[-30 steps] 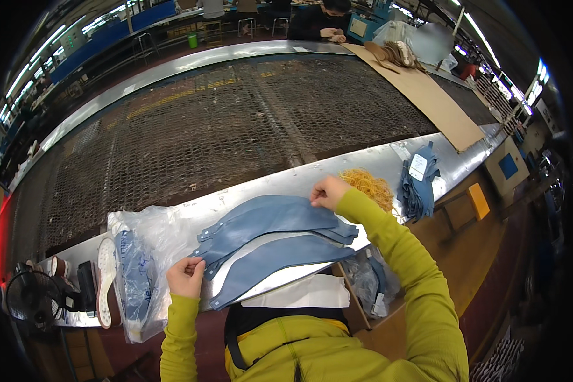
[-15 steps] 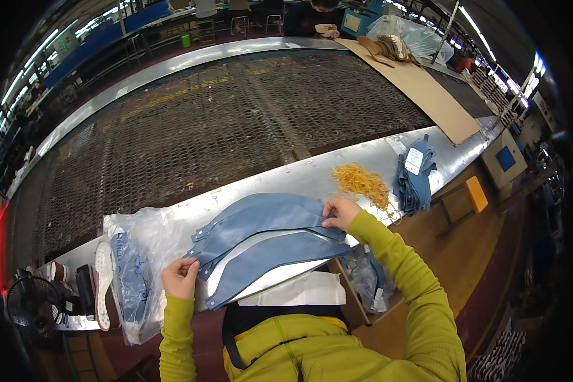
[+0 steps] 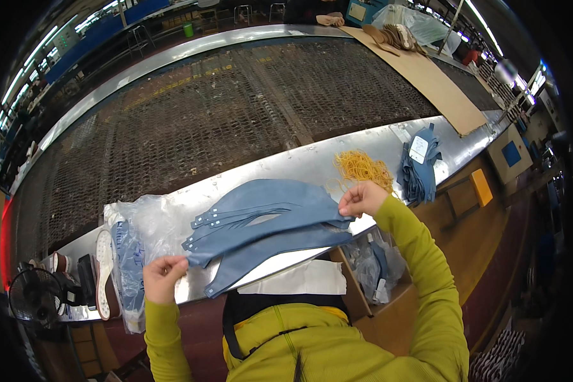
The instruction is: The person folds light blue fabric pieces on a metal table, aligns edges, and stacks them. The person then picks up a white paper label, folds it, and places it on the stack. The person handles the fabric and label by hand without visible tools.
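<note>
I see the left hand (image 3: 162,277) in the lower left of the frame, its grip pinched closed on the left end of a long, curved blue piece (image 3: 261,234). The right hand (image 3: 364,198), to the right of the centre, has its grip also closed, thumb against fingers, on the right end of this same piece. The piece lies across the middle of the frame, over a fan of similar blue pieces (image 3: 274,190) on the metal tabletop (image 3: 305,167). One lower blue piece (image 3: 267,252) is nearer to the bottom edge. At the left ends of the fan I find small white marks, but they are too small for me to read.

In the right part of the frame, a bundle of blue strips (image 3: 417,181) carries a white label (image 3: 419,149) with dark print on it. Just beside it is a tangle of yellow loops (image 3: 363,169). At the left, a clear plastic bag (image 3: 162,219) shows blue writing toward its left side. Right of the lower centre, a white tag (image 3: 381,293) lies among plastic in an open box (image 3: 356,286); I cannot tell if it bears print.
</note>
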Motion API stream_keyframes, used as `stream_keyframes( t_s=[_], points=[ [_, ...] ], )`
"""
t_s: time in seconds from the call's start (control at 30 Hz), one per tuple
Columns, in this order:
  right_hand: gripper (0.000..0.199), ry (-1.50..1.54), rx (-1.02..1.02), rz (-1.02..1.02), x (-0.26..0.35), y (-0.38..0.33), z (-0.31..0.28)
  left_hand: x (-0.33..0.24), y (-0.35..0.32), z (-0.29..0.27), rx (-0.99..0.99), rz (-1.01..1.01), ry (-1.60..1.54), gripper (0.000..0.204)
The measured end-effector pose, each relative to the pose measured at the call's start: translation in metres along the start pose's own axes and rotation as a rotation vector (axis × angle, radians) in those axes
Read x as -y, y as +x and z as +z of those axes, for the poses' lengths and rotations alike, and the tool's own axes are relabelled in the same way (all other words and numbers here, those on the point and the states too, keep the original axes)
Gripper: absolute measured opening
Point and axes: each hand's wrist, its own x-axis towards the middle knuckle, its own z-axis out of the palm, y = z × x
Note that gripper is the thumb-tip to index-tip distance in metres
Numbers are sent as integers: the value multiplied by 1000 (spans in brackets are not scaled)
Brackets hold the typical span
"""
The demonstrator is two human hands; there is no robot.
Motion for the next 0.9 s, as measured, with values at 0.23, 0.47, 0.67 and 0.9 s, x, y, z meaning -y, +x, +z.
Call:
stream_keyframes(
  t_s=[0.23, 0.47, 0.67, 0.9],
  points=[
    [9, -68, -87, -13, -45, -25, 35, 44, -45, 25, -13, -92, -4, 14],
    [9, -253, -266, -59, -45, -35, 46, 48, -47, 29, -25, 127, 446, 13],
    [19, -689, -408, -287, -32, -48, 60, 32, -52, 34, -32, 365, 782, 24],
    [54, -1030, -232, -237, -18, -53, 64, 30, -51, 42, 51, 582, 981, 68]
  ],
)
